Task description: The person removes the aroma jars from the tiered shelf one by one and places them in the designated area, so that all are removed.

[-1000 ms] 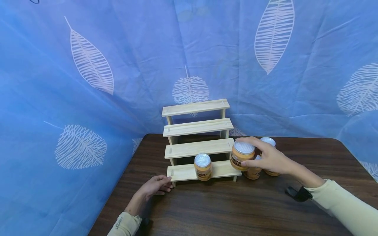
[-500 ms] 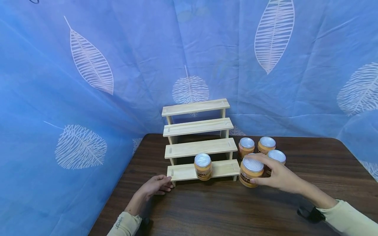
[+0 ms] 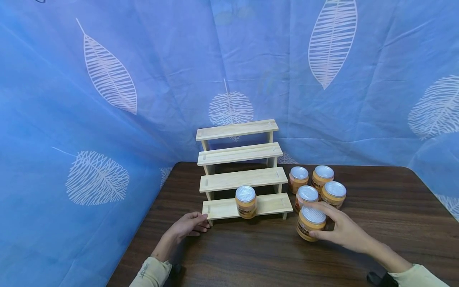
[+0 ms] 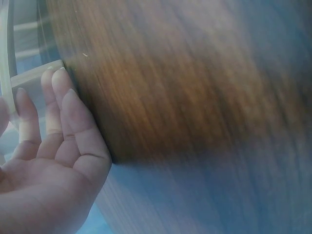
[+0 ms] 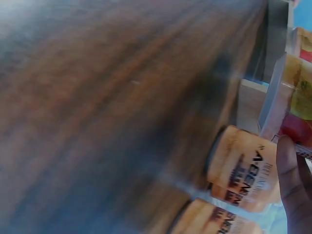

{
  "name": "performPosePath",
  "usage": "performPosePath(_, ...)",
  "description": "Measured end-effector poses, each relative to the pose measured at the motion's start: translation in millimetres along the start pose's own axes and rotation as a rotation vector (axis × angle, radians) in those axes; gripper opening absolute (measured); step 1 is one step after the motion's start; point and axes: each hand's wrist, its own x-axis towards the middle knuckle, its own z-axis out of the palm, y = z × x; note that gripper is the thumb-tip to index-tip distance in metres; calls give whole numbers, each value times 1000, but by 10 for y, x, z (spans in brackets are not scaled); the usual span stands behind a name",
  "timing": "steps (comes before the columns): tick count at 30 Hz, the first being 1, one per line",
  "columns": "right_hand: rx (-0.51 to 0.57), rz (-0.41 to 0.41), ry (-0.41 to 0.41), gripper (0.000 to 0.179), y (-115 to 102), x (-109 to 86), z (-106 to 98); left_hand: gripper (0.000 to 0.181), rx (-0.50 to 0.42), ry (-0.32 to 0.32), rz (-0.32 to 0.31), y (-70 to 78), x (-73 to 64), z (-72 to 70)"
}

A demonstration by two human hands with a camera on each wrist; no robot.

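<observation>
An orange jar with a silver lid [image 3: 311, 227] is gripped by my right hand [image 3: 344, 233], thumb on the near side and fingers over the far side of the lid. In the right wrist view the held jar [image 5: 298, 100] shows a red and yellow label, with a finger [image 5: 291, 183] against it. It appears raised above the table. A similar jar [image 3: 246, 205] stands on the lowest step of a four-tier wooden display shelf [image 3: 242, 181]. My left hand [image 3: 188, 226] holds that step's left end, fingers [image 4: 78, 117] against the end support.
Several more orange jars, including a front one [image 3: 307, 194] and a right one [image 3: 334, 194], stand grouped right of the shelf. The dark wooden table [image 3: 258, 255] meets a blue leaf-patterned cloth [image 3: 165, 79] behind and at the left.
My right hand has moved right and toward the front with the jar, from beside the shelf's lower steps. The jars behind have come into fuller view. My left hand stays put.
</observation>
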Motion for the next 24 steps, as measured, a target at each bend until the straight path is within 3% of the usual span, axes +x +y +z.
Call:
performPosePath(9,-33,19,56,74,88,-86,70,39,0,-8,3,5,2,-6)
performPosePath(24,-50,21,70,72,191,-133,156,40,7,-6,-7,-1,2,-6)
